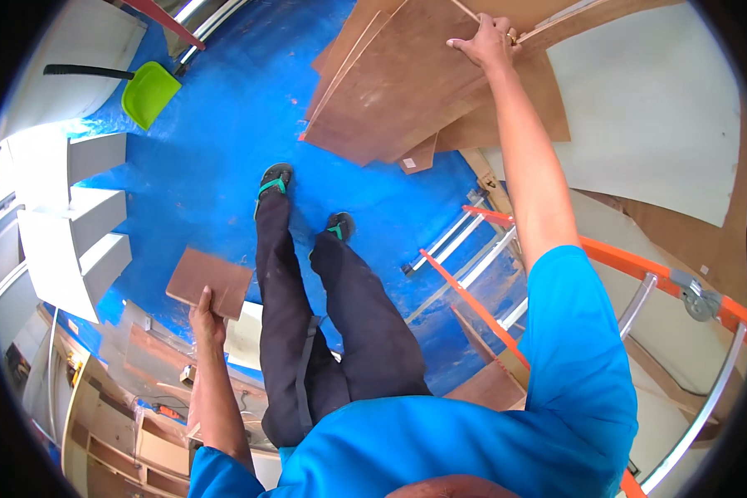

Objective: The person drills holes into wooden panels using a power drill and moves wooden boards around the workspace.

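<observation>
My left hand grips a small rectangular brown board by its near edge, holding it above the floor beside my left leg. My right arm stretches far forward and to the right. At its end, my right hand is closed over the upper edge of a large brown plywood sheet, with the thumb sticking out to the left. Several more brown sheets stand behind and beside that one, overlapping. How far my right fingers reach behind the sheet is hidden.
An orange-and-silver ladder stands close at my right. A large white panel leans behind it. White box-like pieces stand at the left, near a green dustpan. Blue sheeting covers the floor. Wooden shelving is at lower left.
</observation>
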Demonstrator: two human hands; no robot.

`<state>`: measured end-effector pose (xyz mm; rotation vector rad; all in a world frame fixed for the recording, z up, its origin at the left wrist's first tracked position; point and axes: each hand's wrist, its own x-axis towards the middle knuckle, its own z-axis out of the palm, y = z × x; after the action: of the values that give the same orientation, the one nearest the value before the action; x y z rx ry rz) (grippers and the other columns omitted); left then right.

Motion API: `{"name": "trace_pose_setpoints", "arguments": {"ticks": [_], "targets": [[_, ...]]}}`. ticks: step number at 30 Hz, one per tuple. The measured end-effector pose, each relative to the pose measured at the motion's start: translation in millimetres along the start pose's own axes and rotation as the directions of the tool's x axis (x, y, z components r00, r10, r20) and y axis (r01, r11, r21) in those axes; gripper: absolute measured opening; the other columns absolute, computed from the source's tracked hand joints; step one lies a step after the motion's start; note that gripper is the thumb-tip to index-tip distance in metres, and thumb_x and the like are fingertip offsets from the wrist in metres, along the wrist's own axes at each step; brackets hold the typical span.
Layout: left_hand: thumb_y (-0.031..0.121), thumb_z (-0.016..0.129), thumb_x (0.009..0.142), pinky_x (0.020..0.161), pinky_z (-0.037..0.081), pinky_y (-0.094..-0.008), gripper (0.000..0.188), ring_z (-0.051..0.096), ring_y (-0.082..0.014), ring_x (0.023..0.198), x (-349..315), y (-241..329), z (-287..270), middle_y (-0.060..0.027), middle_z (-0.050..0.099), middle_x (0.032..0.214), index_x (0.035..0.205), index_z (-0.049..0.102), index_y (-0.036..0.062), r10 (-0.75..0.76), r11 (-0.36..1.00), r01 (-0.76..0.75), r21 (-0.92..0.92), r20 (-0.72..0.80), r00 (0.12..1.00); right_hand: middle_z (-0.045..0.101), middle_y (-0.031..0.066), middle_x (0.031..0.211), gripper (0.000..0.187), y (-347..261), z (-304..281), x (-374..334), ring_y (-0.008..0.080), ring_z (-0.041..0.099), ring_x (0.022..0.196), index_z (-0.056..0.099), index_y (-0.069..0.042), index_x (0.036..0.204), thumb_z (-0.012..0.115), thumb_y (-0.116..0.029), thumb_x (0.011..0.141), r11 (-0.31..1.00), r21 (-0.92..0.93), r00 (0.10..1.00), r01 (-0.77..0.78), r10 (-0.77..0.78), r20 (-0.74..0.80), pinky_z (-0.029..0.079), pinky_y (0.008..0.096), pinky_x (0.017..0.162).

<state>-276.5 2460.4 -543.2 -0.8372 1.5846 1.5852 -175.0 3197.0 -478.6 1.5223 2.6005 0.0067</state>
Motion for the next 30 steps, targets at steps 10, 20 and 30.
{"name": "trace_pose_setpoints", "arguments": {"ticks": [10, 20, 30], "targets": [[0.013, 0.070, 0.091, 0.095, 0.053, -0.0430, 0.058, 0.060, -0.0277, 0.114, -34, -77, -99, -0.0126, 0.057, 0.130, 0.141, 0.042, 0.0021, -0.100, 0.994, 0.093, -0.059, -0.116, 0.988, 0.067, 0.0228, 0.107, 0.061, 50, -19, -94, 0.0430, 0.062, 0.101, 0.057, -0.005, 0.109, 0.079, -0.050, 0.075, 0.965, 0.103, 0.967, 0.242, -0.248, 0.051, 0.050, 0.0475, 0.084], [0.014, 0.072, 0.089, 0.087, 0.051, -0.0332, 0.041, 0.064, -0.0221, 0.097, -146, -116, -131, -0.0144, 0.066, 0.112, 0.120, 0.057, -0.0082, 0.143, 0.967, -0.070, 0.246, -0.292, 0.946, 0.063, 0.0177, 0.081, 0.040, 44, -24, -157, 0.0289, 0.057, 0.074, 0.062, 0.000, 0.097, 0.069, -0.039, 0.090, 0.860, 0.474, 0.944, 0.190, -0.293, 0.153, 0.048, 0.0385, 0.073], [0.025, 0.077, 0.080, 0.079, 0.052, -0.0438, 0.038, 0.068, -0.0379, 0.085, -240, -171, -164, -0.0218, 0.069, 0.090, 0.105, 0.063, -0.0004, 0.283, 0.819, 0.099, 0.565, -0.548, 0.787, 0.066, 0.0192, 0.081, 0.029, -113, -119, -308, 0.0322, 0.061, 0.070, 0.064, -0.001, 0.103, 0.070, -0.026, 0.090, 0.832, 0.403, 0.867, 0.382, -0.473, 0.155, 0.049, 0.0414, 0.068]]}}
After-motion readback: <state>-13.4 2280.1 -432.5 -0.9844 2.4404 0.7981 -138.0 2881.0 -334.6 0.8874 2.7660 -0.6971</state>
